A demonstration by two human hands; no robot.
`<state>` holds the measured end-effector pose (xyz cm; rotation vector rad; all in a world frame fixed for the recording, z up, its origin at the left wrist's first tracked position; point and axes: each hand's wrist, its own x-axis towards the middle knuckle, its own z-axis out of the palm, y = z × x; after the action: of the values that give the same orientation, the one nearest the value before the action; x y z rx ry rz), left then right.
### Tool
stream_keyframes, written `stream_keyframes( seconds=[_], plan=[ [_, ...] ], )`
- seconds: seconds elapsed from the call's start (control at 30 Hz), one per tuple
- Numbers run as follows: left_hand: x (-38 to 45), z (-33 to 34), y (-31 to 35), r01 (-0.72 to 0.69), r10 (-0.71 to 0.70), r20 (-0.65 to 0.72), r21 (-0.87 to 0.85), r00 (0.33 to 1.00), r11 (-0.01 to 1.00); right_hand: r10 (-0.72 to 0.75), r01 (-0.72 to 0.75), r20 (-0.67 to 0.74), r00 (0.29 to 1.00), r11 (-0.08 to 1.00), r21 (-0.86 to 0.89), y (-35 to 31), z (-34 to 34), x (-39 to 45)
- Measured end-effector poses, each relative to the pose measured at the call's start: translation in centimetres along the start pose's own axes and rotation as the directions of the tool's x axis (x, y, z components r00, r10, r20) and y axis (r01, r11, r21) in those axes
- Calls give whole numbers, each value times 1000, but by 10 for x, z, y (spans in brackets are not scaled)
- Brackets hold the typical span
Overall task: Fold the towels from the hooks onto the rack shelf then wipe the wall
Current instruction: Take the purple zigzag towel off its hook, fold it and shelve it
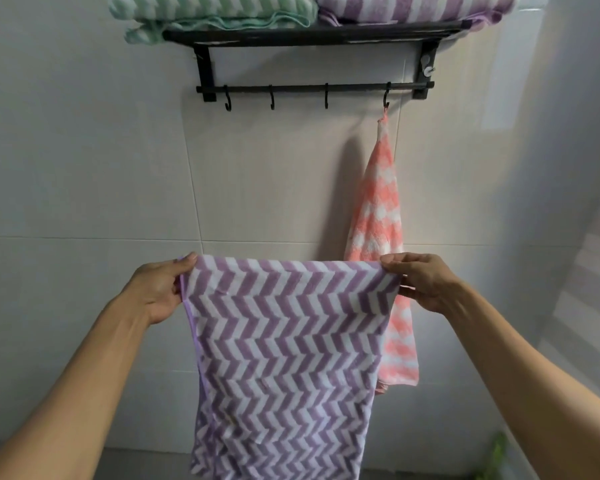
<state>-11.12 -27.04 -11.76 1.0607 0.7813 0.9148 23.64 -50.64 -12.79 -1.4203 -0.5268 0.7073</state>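
Both hands, left point(156, 289) and right point(426, 282), had fingers pinched on the top corners of the purple towel point(284, 358), stretched flat near the wall point(84, 150) for folding; pink towel point(381, 237) hung on the right hook point(387, 97)

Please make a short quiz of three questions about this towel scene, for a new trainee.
1. True or false: both hands pinch the top edge of the purple towel.
2. How many hooks on the black rack carry a towel? A) none B) one C) three
3. Fill in: the folded towels already on the shelf are green and ____.

Key:
1. True: the left hand and the right hand each hold a top corner.
2. B: only the pink towel hangs, from the rightmost hook.
3. Purple: the green folded towel lies beside the purple folded towel.
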Motion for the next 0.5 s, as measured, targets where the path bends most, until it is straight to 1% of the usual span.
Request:
stream_keyframes(
  seconds=[0.1,0.2,0.27,0.33,0.4,0.47,0.5],
  plan=[
    [3,1,7,-4,5,-105,9,994,1000,-27,28,-19,999,999,44,-8,1,1],
    [6,5,11,-33,46,-212,63,976,997,-27,27,20,999,1000,-5,-18,5,0],
    [8,9,15,-85,99,-247,69,964,994,-39,40,27,999,999,-29,-24,6,1],
    [9,11,19,-121,135,-238,73,962,990,-56,57,23,998,997,-51,-29,5,0],
    [8,12,20,-133,151,-177,106,973,985,-61,64,53,997,996,-64,-33,3,-1],
    [6,12,16,-129,146,-97,169,984,977,-41,54,90,995,989,-139,-34,1,-4],
    [5,11,14,-128,146,-83,195,986,972,-41,57,88,995,979,-198,-35,-1,-5]
  ],
)
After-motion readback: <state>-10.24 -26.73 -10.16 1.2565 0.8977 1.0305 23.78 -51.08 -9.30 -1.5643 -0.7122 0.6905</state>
